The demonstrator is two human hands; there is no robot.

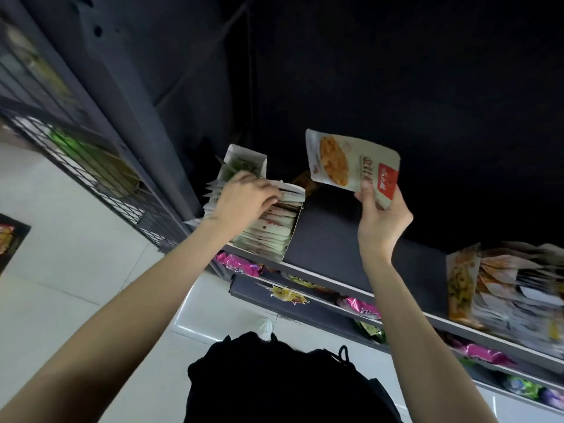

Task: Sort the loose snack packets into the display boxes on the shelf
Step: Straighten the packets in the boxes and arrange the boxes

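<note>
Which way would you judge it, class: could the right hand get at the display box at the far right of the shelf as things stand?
Probably not yet. The right hand pinches a snack packet, so its fingers are taken. The bare shelf leaves the way to the right display box free.

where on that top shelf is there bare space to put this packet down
Bare shelf runs between the white display box under the left hand and the heap of packets at the right end. The right hand holds the packet above that gap. The box and heap are crowded.
</note>
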